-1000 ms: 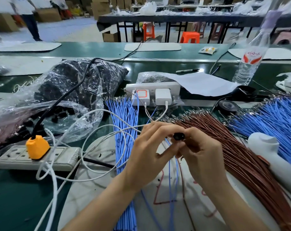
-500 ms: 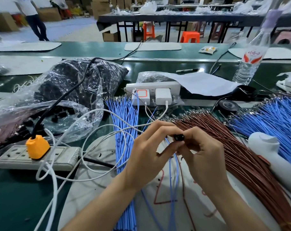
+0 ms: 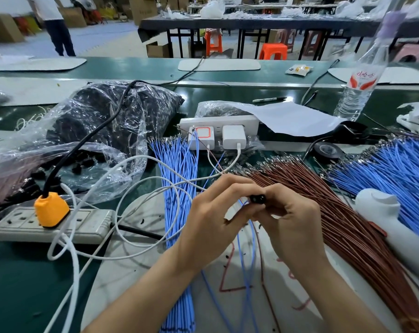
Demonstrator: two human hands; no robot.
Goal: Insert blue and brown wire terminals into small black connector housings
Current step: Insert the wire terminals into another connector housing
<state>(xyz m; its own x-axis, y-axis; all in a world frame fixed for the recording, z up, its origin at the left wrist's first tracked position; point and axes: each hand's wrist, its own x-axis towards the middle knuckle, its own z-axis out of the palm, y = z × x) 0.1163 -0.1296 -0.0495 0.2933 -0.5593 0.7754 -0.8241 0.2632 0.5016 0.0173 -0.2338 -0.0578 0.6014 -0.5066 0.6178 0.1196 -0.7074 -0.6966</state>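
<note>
Just above the near edge of the white work mat [image 3: 136, 284], both hands meet with the small black connector housing [image 3: 257, 198] between their fingertips. The left hand [image 3: 211, 219] pinches its left end with thumb and forefinger, and the right hand [image 3: 292, 227] has its fingers curled round the right end. Thin blue wires [image 3: 245, 272] and a brown wire [image 3: 261, 275] hang down from under the housing towards the mat. A bundle of blue wires [image 3: 179, 188] lies just left of the hands and a bundle of brown wires [image 3: 335, 212] just right, with a white handheld tool [image 3: 391, 222] resting on it. Further left sits a grey power strip [image 3: 88, 227] with an orange plug [image 3: 51, 209]. Beyond are a white charger strip [image 3: 218, 121], a clear bag of black parts [image 3: 112, 116] and a water bottle [image 3: 359, 87].
</note>
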